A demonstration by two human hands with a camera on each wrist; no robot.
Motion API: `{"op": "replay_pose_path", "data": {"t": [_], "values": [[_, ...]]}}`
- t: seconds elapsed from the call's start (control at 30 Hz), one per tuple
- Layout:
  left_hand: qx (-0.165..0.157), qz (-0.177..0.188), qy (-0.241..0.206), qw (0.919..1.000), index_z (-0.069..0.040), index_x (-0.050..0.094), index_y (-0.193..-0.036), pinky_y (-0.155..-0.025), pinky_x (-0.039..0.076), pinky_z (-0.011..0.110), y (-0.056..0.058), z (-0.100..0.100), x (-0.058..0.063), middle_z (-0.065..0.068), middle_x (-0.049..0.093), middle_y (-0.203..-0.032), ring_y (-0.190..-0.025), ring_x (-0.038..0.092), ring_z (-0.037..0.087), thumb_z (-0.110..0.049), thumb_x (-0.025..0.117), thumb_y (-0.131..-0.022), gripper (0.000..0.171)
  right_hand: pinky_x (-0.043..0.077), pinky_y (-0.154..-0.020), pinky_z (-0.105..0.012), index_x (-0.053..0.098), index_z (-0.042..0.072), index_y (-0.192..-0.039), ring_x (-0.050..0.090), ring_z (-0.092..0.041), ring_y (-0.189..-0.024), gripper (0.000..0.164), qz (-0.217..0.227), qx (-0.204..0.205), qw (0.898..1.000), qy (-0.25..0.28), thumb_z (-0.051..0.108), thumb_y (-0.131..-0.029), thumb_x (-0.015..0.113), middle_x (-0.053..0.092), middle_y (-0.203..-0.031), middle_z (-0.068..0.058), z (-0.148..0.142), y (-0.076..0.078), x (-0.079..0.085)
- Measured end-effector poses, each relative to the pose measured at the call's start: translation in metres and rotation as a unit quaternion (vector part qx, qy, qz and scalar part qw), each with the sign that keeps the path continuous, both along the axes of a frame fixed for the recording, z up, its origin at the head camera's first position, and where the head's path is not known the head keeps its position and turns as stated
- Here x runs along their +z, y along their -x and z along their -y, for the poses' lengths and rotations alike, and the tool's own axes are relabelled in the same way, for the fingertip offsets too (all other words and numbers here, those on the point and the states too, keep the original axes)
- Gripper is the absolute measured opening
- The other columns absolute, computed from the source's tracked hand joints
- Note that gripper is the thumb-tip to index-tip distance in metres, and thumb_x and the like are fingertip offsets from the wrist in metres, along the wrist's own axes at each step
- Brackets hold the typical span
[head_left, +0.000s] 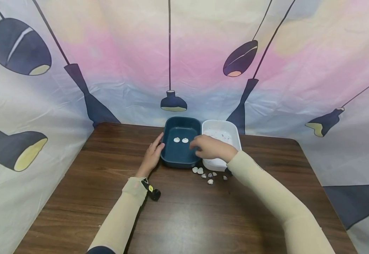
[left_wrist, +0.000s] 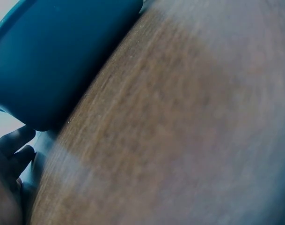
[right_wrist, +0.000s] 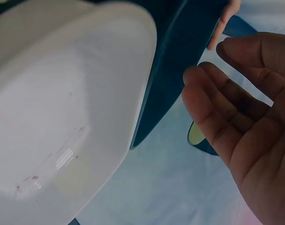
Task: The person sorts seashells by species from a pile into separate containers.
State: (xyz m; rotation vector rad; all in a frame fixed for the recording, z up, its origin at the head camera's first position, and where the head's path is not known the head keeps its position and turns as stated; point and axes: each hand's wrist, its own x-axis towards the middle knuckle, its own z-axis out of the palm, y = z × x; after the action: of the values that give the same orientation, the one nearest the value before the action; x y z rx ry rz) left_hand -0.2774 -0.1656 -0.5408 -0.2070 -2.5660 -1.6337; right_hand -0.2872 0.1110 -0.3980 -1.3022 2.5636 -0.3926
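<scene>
My left hand (head_left: 150,156) rests against the left side of a dark teal tray (head_left: 178,155), fingers extended along its rim. In the left wrist view its fingers (left_wrist: 16,140) lie by the lower corner of the tray. Inside the tray, two white shells (head_left: 185,140) sit side by side. My right hand (head_left: 214,146) is over the tray's right rim, beside the shells. In the right wrist view that hand (right_wrist: 245,112) has loosely bent fingers, the thumb stands apart from them, and nothing shows between.
A white tray (head_left: 235,131) with small reddish specks stands against the teal one, under my right forearm. Several small shells (head_left: 210,182) lie on the wooden table (head_left: 184,218) in front of the trays. Behind the table hangs a cloth (head_left: 133,70) printed with lamps.
</scene>
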Motion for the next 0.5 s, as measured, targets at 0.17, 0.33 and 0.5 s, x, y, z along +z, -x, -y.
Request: {"op": "replay_pose_path", "data": {"t": [0.17,0.33,0.5], "values": [[-0.002,0.001,0.000,1.0000,-0.022,0.032,-0.168,-0.129,0.005,0.056,0.000,-0.001,0.000,0.010,0.035,-0.170,-0.156,0.030,0.035,-0.035,0.041,-0.114,0.056,0.057,-0.091,-0.039,0.077,-0.001,-0.116,0.069,-0.026,-0.102,0.025,-0.008,0.024,1.000,0.011,-0.002,-0.097,0.061,0.074,-0.113,-0.013,-0.003,-0.014,-0.004],[-0.004,0.003,-0.001,1.0000,-0.025,0.031,-0.168,-0.129,0.005,0.054,-0.001,-0.002,0.001,0.007,0.034,-0.170,-0.157,0.028,0.033,-0.036,0.041,-0.114,0.056,0.057,-0.084,-0.036,0.078,0.002,-0.111,0.066,-0.017,-0.087,0.021,0.006,0.021,0.999,0.028,-0.001,-0.096,0.063,0.076,-0.101,-0.007,-0.008,-0.029,-0.010],[0.000,0.007,-0.007,1.0000,-0.027,0.031,-0.168,-0.128,0.007,0.059,0.000,-0.001,0.000,0.007,0.034,-0.171,-0.158,0.026,0.035,-0.038,0.041,-0.114,0.056,0.058,-0.081,-0.035,0.079,0.001,-0.108,0.065,-0.012,-0.081,0.020,0.029,0.020,0.999,0.012,0.000,-0.095,0.064,0.075,-0.095,-0.003,-0.011,-0.042,-0.017]]}}
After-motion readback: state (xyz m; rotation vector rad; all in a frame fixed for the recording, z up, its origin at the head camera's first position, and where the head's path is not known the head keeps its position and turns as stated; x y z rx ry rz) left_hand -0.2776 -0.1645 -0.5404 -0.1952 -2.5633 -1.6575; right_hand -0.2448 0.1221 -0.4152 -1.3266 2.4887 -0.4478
